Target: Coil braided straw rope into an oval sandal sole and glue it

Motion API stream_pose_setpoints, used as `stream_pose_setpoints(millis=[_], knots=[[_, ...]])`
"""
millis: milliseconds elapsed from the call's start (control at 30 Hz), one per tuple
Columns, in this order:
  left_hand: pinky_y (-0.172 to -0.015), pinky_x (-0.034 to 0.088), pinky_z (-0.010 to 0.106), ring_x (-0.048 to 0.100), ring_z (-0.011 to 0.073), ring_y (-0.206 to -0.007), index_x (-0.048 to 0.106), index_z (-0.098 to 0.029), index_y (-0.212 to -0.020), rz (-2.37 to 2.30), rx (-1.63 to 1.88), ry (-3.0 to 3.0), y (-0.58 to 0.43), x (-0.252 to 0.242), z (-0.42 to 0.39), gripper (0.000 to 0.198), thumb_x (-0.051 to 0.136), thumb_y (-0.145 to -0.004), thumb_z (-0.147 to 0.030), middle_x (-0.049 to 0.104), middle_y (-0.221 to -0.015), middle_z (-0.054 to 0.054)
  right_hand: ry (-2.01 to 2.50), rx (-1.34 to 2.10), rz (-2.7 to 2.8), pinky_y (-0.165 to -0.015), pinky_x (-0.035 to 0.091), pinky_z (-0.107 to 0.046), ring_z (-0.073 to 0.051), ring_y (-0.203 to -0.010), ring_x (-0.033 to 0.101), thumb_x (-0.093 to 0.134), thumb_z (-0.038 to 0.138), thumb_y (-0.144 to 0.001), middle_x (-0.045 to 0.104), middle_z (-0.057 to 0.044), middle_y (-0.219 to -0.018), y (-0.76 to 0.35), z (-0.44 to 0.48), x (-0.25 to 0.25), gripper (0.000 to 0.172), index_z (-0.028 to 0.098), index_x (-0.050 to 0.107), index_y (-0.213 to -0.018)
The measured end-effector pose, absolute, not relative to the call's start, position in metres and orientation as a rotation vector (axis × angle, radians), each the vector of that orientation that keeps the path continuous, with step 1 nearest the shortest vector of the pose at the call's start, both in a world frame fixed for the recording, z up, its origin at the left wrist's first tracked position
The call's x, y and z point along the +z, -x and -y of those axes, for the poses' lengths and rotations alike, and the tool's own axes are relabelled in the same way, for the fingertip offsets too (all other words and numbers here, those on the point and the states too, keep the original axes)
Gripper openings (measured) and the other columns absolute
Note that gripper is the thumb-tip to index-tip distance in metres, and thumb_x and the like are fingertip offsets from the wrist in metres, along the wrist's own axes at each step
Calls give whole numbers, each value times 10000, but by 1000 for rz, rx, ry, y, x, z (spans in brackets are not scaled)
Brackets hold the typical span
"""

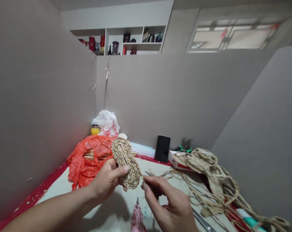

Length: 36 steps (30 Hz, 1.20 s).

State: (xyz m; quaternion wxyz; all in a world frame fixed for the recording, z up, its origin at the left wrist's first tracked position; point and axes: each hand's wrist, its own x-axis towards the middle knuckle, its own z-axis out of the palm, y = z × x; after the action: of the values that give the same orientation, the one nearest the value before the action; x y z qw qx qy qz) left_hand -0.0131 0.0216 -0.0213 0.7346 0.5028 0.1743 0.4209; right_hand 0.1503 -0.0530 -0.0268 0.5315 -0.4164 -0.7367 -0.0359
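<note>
My left hand [109,177] grips a sole-shaped coil of braided straw rope [126,162] above the table, thumb across its front. The coil stands tilted, its rounded rows lying side by side. At its lower right edge, my right hand [166,203] pinches the rope strand between thumb and forefinger. A pointed metal tip [149,173] shows just beyond the right fingers; whether the hand touches it I cannot tell. Below the coil, between both hands, lies a pink-stained glue gun [137,219] with its nozzle pointing away from me.
Loose straw rope [209,164] is heaped and strewn along the right. An orange-red plastic bag [80,164] holding flat tan pieces sits at left. A phone [162,149] leans at the back wall, near green-handled pliers [184,146]. A metal tool [204,222] lies front right.
</note>
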Motion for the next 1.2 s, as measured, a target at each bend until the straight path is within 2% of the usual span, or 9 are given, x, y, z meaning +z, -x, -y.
stream_pose_setpoints(millis=[100,267,433,700,900,1100,1200], knots=[[-447,397,201,537,101,-530,622,-120,-823,-403,948,-1075,12,-20,-19,201,677,-765,-304,616,-672,27,1008,-86,1760,-476,463,-207,-110,-483,561,523,104,-857,609,18,-653,-149,53,-27,161,188,598,-972],[-434,409,194,549,100,-520,615,-130,-824,-441,1014,-1024,9,-19,-17,248,720,-723,-330,623,-663,15,964,-17,1704,-459,473,-201,-118,-484,578,532,151,-863,632,-2,-684,-145,49,-34,198,180,615,-1040],[-439,412,192,563,100,-530,600,-136,-848,-441,1087,-983,6,-17,-16,220,698,-748,-306,646,-692,20,950,66,1565,-406,462,-182,-101,-397,553,532,222,-880,644,15,-650,-134,47,-41,269,221,636,-1128],[-466,396,195,562,102,-545,585,-141,-864,-384,1117,-979,2,-12,-14,173,637,-807,-296,642,-700,24,1037,151,1418,-378,461,-163,-99,-414,585,542,298,-882,693,-23,-699,-127,49,-39,303,205,657,-1147],[-492,417,197,509,79,-535,592,-137,-832,-362,1144,-898,-2,-5,-15,168,655,-790,-287,610,-688,2,1083,203,1336,-487,525,-205,-108,-442,600,516,328,-890,707,-20,-708,-120,49,-38,359,192,629,-1203],[-458,410,199,492,83,-512,598,-134,-848,-345,1187,-862,-8,4,-12,190,676,-771,-290,599,-670,-5,1165,272,1320,-506,504,-221,-137,-502,621,498,382,-900,697,-31,-697,-120,49,-30,417,152,577,-1239],[-481,435,217,519,96,-529,595,-131,-820,-328,1202,-839,-13,7,-9,195,693,-756,-286,613,-676,6,1138,341,1301,-532,504,-231,-153,-524,622,491,408,-905,661,-6,-628,-121,50,-26,422,152,531,-1238]])
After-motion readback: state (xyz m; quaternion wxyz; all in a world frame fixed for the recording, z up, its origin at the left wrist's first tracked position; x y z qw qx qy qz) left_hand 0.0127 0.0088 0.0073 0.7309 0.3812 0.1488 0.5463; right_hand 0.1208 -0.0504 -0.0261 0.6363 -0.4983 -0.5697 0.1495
